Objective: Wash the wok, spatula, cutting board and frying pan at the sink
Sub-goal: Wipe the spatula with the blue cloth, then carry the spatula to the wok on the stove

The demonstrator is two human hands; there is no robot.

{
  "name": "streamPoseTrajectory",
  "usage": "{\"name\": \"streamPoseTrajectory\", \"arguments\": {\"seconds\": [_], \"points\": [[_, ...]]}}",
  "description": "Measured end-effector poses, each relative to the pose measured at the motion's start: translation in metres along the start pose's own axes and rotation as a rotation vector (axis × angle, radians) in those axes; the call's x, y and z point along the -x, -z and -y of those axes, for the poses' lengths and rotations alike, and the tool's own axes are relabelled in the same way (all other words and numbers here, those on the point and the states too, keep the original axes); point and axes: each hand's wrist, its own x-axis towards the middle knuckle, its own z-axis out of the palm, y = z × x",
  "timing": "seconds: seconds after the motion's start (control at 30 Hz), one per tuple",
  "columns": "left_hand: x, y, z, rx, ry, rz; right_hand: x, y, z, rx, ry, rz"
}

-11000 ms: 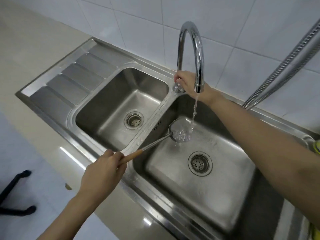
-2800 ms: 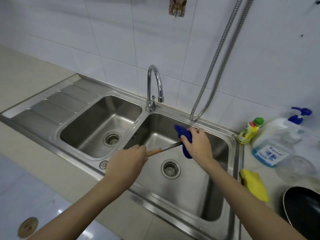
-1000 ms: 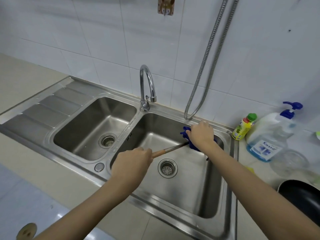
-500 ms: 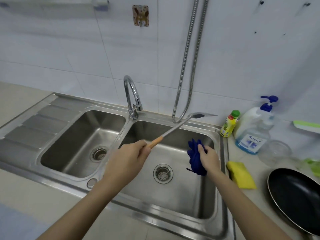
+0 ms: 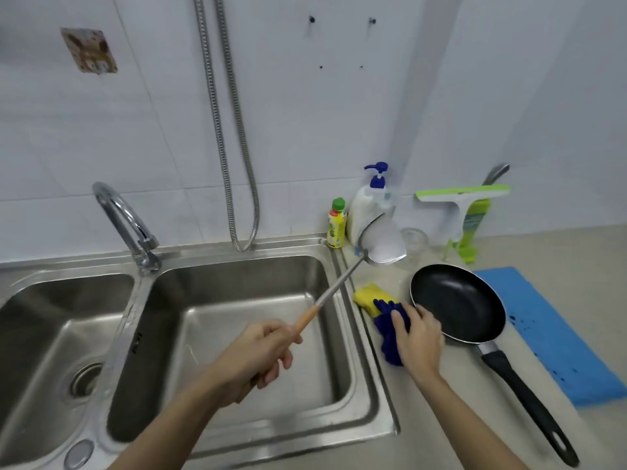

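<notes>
My left hand [image 5: 258, 354], clamped on the spatula [image 5: 342, 283], had swung its blade from the sink [image 5: 369, 337] over the worktop; my right hand [image 5: 417, 337] pressed the blue cloth [image 5: 386, 337] down beside the frying pan [image 5: 458, 303], likely next.

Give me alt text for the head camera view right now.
A person's left hand holds a metal spatula raised over the counter, while the right hand rests on a blue cloth beside a black frying pan. A double steel sink lies left.
</notes>
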Motion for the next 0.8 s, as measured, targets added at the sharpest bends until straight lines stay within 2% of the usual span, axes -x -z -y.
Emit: {"name": "streamPoseTrajectory", "arguments": {"seconds": [0.07, 0.1, 0.2, 0.27, 0.47, 0.6, 0.8], "points": [[-0.007, -0.008, -0.007, 0.012, -0.013, 0.058, 0.007, 0.017, 0.022, -0.199, 0.051, -0.091], [-0.011, -0.012, -0.009, 0.020, -0.017, 0.087, 0.009, 0.027, 0.036, -0.353, 0.056, -0.084], [-0.020, -0.023, -0.018, 0.033, -0.007, 0.188, 0.012, 0.056, 0.071, -0.792, -0.083, 0.048], [-0.024, -0.030, -0.024, 0.036, -0.001, 0.252, 0.013, 0.073, 0.081, -0.942, -0.147, 0.089], [-0.036, -0.053, -0.037, -0.011, -0.027, 0.445, 0.019, 0.102, 0.061, -1.024, -0.281, 0.111], [-0.046, -0.081, -0.045, -0.120, -0.054, 0.580, 0.031, 0.121, 0.040, -1.037, -0.368, -0.027], [-0.061, -0.141, -0.062, -0.492, -0.316, 0.677, 0.052, 0.168, -0.008, -0.986, -0.443, -0.211]]}}
